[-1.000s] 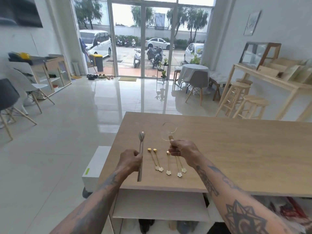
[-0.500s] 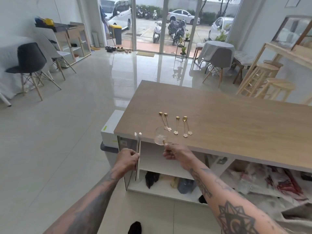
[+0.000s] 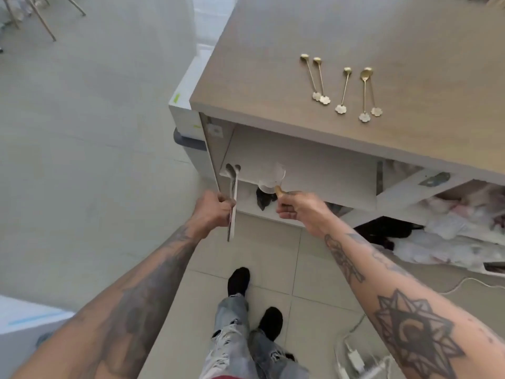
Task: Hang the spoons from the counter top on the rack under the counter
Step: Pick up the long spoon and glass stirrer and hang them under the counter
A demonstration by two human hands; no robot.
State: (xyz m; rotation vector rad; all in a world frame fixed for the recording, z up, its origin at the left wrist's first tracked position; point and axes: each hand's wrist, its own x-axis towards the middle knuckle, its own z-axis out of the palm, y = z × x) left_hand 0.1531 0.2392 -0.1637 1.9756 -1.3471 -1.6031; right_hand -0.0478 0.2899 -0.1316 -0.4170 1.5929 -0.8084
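My left hand [image 3: 214, 210] grips two long silver spoons [image 3: 233, 184] upright, bowls up, in front of the counter's left shelf opening. My right hand [image 3: 299, 207] holds a clear scoop with a wooden handle [image 3: 272, 179] just right of them, below the counter edge. Several small gold spoons with flower ends [image 3: 343, 88] lie in a row on the wooden counter top [image 3: 273, 64]. I cannot make out a rack under the counter.
A white shelf [image 3: 314, 170] sits under the counter, with dark items below it and crumpled cloth and bags [image 3: 451, 228] to the right. A white box [image 3: 183, 105] stands against the counter's left end. My feet [image 3: 254, 296] and a white cable [image 3: 355, 351] are on the tiled floor.
My view has tipped down toward the shelves and floor. Both hands have come down off the counter top with the silver spoons and scoop, now in front of the shelf opening.
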